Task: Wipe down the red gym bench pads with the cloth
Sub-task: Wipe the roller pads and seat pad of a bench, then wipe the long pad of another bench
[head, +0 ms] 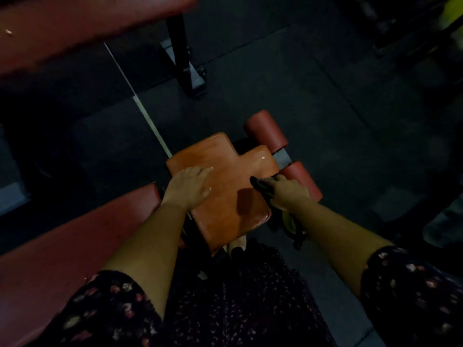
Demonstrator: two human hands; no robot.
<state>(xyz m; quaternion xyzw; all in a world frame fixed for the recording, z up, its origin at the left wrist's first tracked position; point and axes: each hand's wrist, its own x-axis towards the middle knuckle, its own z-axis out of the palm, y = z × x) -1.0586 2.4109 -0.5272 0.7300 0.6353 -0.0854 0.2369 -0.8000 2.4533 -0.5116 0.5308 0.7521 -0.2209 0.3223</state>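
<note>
Nearest, the long pad [62, 241] runs lower left, the left hand [190, 187] lies flat with straight fingers on the seat pad [225, 156], the right hand [288, 192] grips a dark cloth [260, 187] at that pad's right edge, and two rollers [266, 131] sit just beyond.

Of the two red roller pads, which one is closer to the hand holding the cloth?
The lower roller pad, just beside the right hand gripping the dark cloth. The upper roller pad lies farther off, beyond the grey bar.
</note>
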